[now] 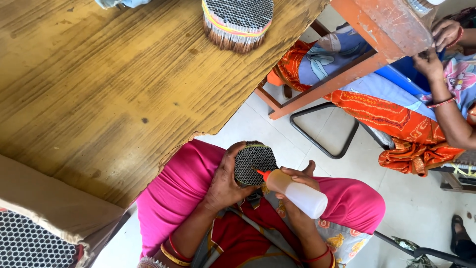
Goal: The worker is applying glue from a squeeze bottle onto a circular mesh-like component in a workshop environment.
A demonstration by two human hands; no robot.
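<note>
Where tiled floor (258, 124) shows, worn wooden table (99, 89), metal chair (322, 134)

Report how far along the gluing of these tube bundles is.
Possibly done: a banded round bundle stands on the wooden table, but glue on it cannot be seen. In hand: the left hand grips another bundle while the right hand holds a white squeeze bottle, its orange nozzle at the bundle's honeycomb face. What is left cannot be judged.

Squeeze bottle (301, 194): near centre, over lap, lying tilted; white translucent plastic, orange nozzle pointing left; held in right hand (297, 191). No label on it visible. No signs, no screens in view.
</note>
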